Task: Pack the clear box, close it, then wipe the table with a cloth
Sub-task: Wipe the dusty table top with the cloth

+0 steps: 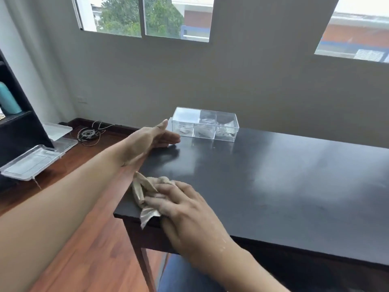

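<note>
right hand: fingers curled on the beige cloth, pressing it on the table at its near left corner | left hand: fingers straight, resting flat by the left edge, holding nothing | clear box: lid closed, near the far left corner, just beside the left fingertips

Soft daylight from the windows glares off the dark table; edges bend.
</note>
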